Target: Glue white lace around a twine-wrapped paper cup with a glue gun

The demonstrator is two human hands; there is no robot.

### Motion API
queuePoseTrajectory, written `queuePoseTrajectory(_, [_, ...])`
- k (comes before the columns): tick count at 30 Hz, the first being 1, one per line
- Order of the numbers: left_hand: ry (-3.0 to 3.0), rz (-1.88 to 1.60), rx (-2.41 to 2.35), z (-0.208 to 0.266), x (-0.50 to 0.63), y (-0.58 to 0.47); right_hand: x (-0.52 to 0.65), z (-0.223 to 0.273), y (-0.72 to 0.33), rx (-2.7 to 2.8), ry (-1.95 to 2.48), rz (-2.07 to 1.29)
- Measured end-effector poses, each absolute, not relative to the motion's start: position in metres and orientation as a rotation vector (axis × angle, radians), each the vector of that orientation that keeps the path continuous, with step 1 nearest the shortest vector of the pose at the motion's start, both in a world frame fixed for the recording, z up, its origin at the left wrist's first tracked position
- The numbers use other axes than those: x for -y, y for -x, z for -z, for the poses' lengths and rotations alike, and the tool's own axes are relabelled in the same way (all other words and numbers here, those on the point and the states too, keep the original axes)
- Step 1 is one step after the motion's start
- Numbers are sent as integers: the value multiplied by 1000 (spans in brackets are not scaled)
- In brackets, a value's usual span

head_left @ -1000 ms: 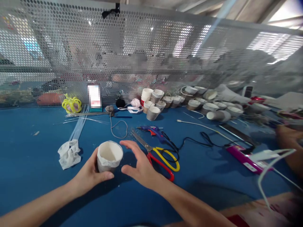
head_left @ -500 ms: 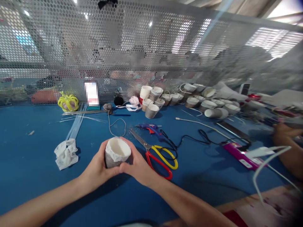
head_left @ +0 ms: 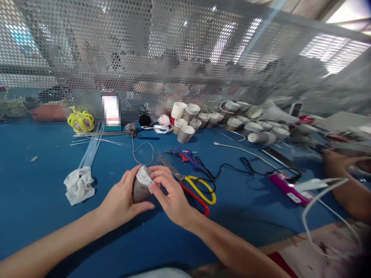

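Note:
A small grey cup (head_left: 141,188) with a white, wrinkled lining folded over its rim lies tilted between my hands above the blue table. My left hand (head_left: 121,197) wraps round its left side, thumb stretched along the bottom. At the white rim, the fingertips of my right hand (head_left: 171,195) pinch the folded edge. The cup's inside is turned out of sight. Just right of my right hand lie large scissors (head_left: 189,181) with one red and one yellow handle. Behind them is a blue glue gun (head_left: 185,155).
Glue sticks (head_left: 92,148) and a crumpled white cloth (head_left: 79,185) lie left. Grey yarn (head_left: 131,128), a phone (head_left: 111,110) and many cups (head_left: 186,133) line the mesh screen. A magenta power strip (head_left: 290,189) and another person's arm (head_left: 344,181) are at right.
The cup has been tipped, so its opening no longer faces me and its grey side shows. My right hand has moved from the cup's side up to its rim.

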State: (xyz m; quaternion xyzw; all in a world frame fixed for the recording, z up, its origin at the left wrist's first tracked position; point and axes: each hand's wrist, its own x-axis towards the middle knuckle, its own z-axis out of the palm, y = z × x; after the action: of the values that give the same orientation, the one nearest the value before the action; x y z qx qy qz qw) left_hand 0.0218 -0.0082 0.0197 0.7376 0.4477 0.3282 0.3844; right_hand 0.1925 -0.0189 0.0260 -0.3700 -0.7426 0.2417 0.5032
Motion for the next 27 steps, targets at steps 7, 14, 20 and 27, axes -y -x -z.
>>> queuePoseTrajectory(7, [-1472, -664, -921, -30, 3, -19, 19, -31, -199, 1795, 849, -675])
queuePoseTrajectory(14, [-1818, -783, -1136, -24, 6, -21, 19, -30, -196, 1799, 941, -685])
queuePoseTrajectory(20, [-1454, -645, -905, -27, 0, -16, 19, -29, -199, 1777, 866, -663])
queuePoseTrajectory(27, [-1742, -786, -1088, -21, 4, -18, 18, -28, -197, 1791, 927, -675])
